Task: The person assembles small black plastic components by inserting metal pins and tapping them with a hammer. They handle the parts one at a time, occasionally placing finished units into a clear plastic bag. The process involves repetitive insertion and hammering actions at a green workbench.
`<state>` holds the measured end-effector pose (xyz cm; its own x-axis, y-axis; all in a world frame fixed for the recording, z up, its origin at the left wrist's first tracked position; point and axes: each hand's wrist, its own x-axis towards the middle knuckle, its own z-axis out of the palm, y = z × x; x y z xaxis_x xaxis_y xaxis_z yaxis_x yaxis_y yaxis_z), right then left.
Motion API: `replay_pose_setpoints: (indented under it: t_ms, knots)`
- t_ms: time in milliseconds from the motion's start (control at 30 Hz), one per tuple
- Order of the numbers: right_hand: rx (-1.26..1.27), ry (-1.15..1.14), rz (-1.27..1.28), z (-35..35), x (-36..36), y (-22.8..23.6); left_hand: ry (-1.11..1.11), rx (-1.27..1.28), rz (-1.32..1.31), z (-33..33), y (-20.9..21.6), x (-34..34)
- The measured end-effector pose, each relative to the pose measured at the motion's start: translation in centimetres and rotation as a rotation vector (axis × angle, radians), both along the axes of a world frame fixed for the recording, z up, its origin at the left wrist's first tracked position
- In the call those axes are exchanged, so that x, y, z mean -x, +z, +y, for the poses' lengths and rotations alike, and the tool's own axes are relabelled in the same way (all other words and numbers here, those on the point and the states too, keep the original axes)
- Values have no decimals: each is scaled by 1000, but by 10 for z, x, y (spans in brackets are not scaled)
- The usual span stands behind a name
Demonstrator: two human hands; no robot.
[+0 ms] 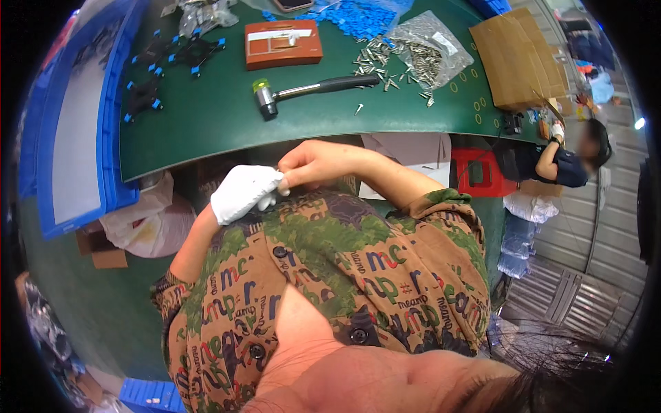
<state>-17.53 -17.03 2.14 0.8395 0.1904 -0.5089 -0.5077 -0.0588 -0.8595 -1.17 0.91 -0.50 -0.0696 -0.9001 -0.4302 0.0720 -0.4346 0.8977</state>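
Observation:
My left hand [246,194], in a white glove, is held close to my body just below the table's near edge. Bare and curled, my right hand [318,164] meets it there, thumb and forefinger pinched at the glove's fingertips. Both hands are closed; whatever lies between the fingers is too small or hidden to make out. Beyond them on the green table [206,141] lies a mallet [330,85] with a black grip and a yellow-and-black head. A single small metal pin [359,108] rests to the right of it.
Behind the mallet sit a red-brown box [284,58], loose metal pins [375,56], a bag of pins [428,55] and blue pieces [354,19]. Black blue-tipped parts [144,98] lie left, near blue crates [82,124]. A cardboard box [516,62] and another person [568,158] are right.

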Motion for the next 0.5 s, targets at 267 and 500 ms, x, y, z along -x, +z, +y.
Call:
replay_pose_setpoints:
  t_ms: [267,500]
  knots:
    - [1253,-487,-547,-49,49,4,250,289,271,7,-8,-24]
    - [1512,-425,-431,-80,92,-10,221,228,249,-2,-13,-20]
